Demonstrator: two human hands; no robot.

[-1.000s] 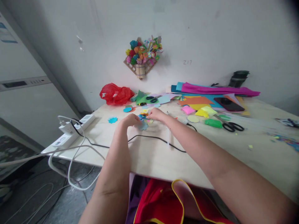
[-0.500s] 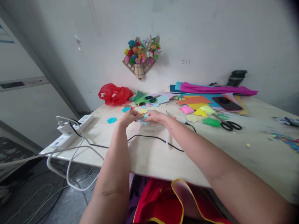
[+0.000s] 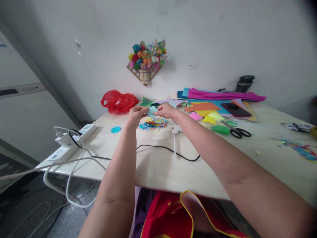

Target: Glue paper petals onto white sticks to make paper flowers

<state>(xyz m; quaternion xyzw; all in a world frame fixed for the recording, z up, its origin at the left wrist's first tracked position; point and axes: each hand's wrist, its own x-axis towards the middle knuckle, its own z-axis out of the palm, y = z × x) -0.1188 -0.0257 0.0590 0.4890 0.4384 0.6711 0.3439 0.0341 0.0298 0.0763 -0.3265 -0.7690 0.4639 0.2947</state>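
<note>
Between my two hands I hold a pale blue flower-shaped cutout [image 3: 152,112], raised above the table. My left hand [image 3: 137,114] pinches its left edge and my right hand [image 3: 166,111] pinches its right edge. Just below lies a pile of colourful flower cutouts [image 3: 154,123], in yellow, orange, blue and pale tones. A single bright blue flower cutout [image 3: 115,129] rests on the table to the left of my left hand. Beside my right forearm is a white glue gun [image 3: 175,129], partly hidden, with a clear glue stick.
A black cable [image 3: 160,147] crosses the table in front of the pile. On the left edge sits a white power strip [image 3: 66,148]. Black-handled scissors [image 3: 239,133], a phone [image 3: 235,109] and coloured sheets [image 3: 203,107] lie to the right. A red plastic bag [image 3: 119,101] stands at the back.
Both hands have risen from the table with the pale blue flower cutout between them. The pile beneath now shows. The whole view has shifted slightly.
</note>
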